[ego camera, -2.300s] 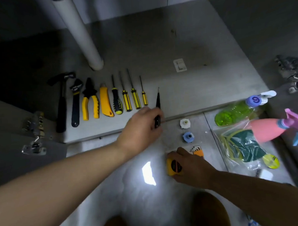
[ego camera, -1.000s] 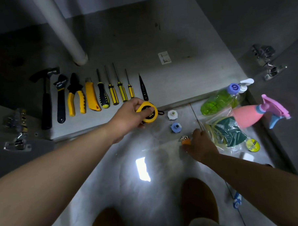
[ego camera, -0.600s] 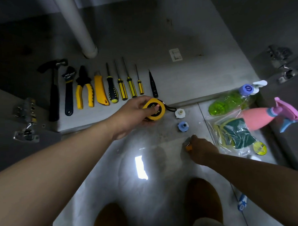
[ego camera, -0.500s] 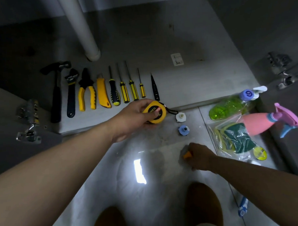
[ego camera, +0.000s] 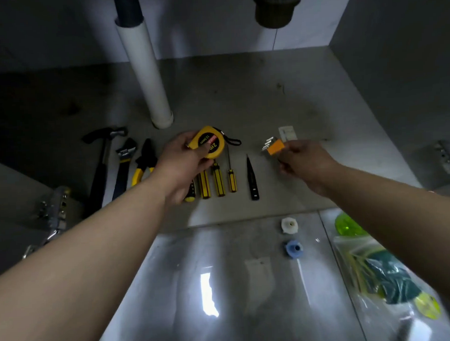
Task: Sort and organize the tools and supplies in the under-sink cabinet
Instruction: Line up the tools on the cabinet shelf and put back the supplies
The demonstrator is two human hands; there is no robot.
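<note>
Left hand (ego camera: 183, 164) gripped tape measure (ego camera: 209, 144); right hand (ego camera: 304, 161) pinched hex key set (ego camera: 273, 147). Screwdrivers (ego camera: 218, 179) lay just below left hand.

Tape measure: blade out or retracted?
Retracted, it seems: no blade shows from the tape measure, only its black strap. The left hand grips it above the screwdrivers.

My left hand (ego camera: 185, 163) is extended forward, palm turned inward, with fingers and thumb curled round the tape measure (ego camera: 210, 144). My right hand (ego camera: 304, 161) is extended at about the same level, its fingers pinching the orange hex key set (ego camera: 274, 148) at one end. Both forearms are bare: the left enters from the lower left, the right from the right edge. The hands are well apart.
</note>
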